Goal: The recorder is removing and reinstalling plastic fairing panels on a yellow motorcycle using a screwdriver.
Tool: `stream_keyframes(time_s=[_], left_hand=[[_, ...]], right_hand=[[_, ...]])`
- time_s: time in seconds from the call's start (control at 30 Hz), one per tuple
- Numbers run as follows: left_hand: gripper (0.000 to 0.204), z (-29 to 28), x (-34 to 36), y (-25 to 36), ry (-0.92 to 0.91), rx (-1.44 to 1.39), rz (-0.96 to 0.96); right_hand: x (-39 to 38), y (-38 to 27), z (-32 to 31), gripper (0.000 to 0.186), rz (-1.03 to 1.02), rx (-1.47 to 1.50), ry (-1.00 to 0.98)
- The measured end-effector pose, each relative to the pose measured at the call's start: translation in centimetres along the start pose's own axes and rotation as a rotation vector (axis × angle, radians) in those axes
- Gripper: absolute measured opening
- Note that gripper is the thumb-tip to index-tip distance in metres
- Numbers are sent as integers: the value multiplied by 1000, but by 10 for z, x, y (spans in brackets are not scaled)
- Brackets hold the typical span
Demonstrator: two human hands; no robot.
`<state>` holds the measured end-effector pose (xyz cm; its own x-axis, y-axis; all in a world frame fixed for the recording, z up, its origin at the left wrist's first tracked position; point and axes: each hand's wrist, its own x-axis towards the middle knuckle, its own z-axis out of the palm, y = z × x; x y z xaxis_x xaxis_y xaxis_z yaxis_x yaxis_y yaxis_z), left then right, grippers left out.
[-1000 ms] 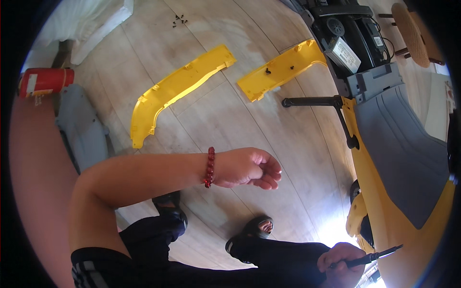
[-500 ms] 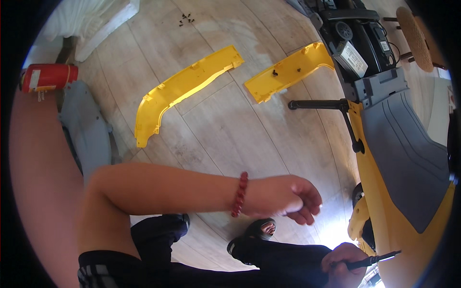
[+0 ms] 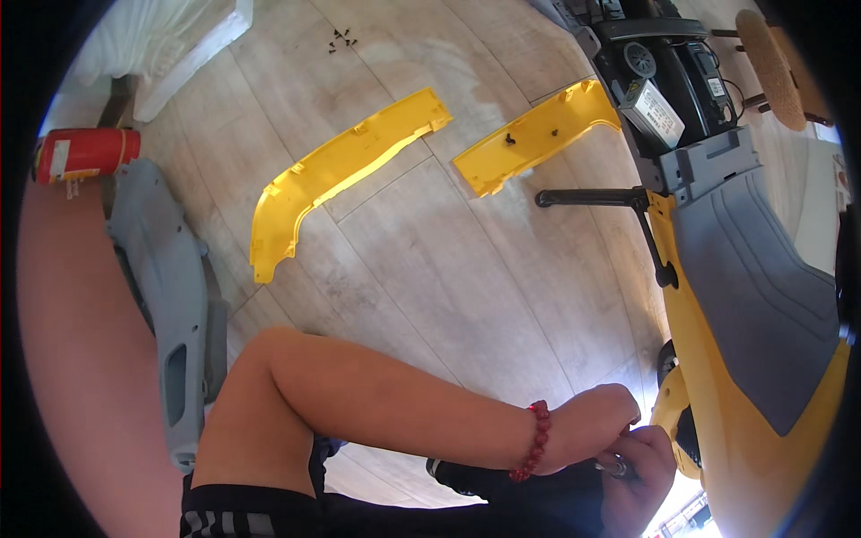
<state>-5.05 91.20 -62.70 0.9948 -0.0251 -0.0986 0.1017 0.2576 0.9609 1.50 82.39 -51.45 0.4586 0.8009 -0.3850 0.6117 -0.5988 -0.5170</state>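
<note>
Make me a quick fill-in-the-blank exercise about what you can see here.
The left hand wears a bracelet coloured ____.
The yellow panels lie on the ____.
The large panel nearest the cylinder is coloured ____.

Missing words: red; floor; grey.

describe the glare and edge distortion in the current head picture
Head view: white glare at lower right, between the bare right hand and the yellow-and-grey plastic body; head view: curved black vignetting darkens both sides; head view: pale wood-look floor seams bow slightly near the right.
</note>
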Motion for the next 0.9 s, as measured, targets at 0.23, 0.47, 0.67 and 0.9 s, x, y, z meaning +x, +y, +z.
stream_keyframes(time_s=[0.23, 0.47, 0.67, 0.9], left_hand=[[15, -11, -9, 7, 152, 69, 49], [21, -16, -18, 14, 125, -893, -362], [28, 12, -52, -3, 262, -971, -419], [37, 84, -125, 55, 377, -663, -500]], right_hand=[[15, 1, 16, 34, -78, 9, 35], [2, -13, 16, 26, -41, 126, 69], [-23, -33, 32, 17, -44, 292, 11], [-103, -31, 28, 7, 128, 402, -37]])
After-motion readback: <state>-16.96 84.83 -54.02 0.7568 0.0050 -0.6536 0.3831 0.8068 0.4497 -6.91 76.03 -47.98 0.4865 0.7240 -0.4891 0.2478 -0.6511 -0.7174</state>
